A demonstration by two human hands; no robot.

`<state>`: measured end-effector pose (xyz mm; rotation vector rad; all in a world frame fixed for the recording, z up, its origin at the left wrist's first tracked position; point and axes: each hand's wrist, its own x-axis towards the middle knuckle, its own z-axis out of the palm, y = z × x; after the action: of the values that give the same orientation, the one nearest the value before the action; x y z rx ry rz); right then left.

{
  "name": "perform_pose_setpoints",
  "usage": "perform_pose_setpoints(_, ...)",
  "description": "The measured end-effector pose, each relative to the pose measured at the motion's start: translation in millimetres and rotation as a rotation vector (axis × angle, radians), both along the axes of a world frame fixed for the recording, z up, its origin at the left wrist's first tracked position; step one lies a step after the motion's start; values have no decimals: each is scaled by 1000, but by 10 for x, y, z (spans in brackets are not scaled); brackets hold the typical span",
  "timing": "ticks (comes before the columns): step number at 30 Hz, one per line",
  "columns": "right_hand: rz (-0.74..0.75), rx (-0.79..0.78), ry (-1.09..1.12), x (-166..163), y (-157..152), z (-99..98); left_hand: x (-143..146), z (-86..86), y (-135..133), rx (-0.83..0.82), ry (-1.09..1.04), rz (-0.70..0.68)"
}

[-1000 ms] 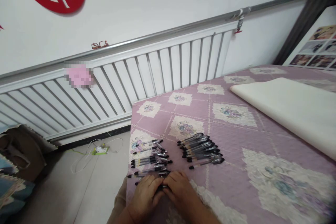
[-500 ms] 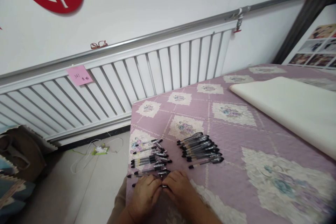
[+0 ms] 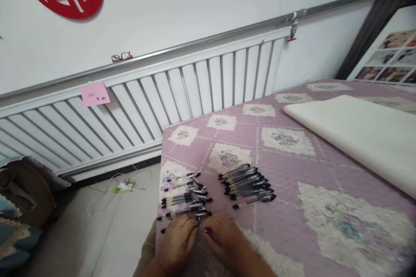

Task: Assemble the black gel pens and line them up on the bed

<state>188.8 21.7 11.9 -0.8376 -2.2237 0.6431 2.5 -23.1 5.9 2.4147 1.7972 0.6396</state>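
My left hand (image 3: 180, 239) is closed around a pen (image 3: 163, 230), whose dark end sticks out on the left. Just to its right, my right hand (image 3: 226, 239) has its fingers pinched on a small dark piece with a shiny end, which looks like a pen cap (image 3: 206, 230). A narrow gap separates the hands. Beyond my left hand lies a loose row of clear-barrelled pens (image 3: 178, 200) with short dark caps (image 3: 199, 191) by their right ends. To the right, several pens with black caps (image 3: 248, 181) lie side by side in a slanted group.
A purple flowered cloth (image 3: 240, 138) covers the table. A folded cream sheet (image 3: 354, 130) lies at the right. Behind stands a white radiator (image 3: 195, 91) with a pink note (image 3: 95, 94); glasses (image 3: 121, 56) rest on its pipe. A power strip (image 3: 124, 186) is on the floor.
My hands were touching, with a small dark piece between the fingertips. Now they are slightly apart, the right hand having shifted right with that piece. The pen groups have stayed put.
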Motion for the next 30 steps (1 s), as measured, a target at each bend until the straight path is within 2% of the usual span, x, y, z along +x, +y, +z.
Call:
perform_pose_setpoints(4, 6, 2, -13, -46, -33, -50, -2, 3, 3, -8, -5, 17)
perform_pose_setpoints(10, 40, 0, 41, -43, -42, -42, -28, -42, 8, 74, 17, -20)
perform_pose_setpoints(17, -172, -66, -130, -5, 85, 3, 11, -6, 0, 99, 36, -46)
perform_pose_setpoints(23, -171, -92, -247, -60, 110, -61, 40, -21, 26, 25, 58, -66)
perform_pose_setpoints(30, -216, -171, -282, 136, 182, 10, 57, -28, 31, -23, 101, -40)
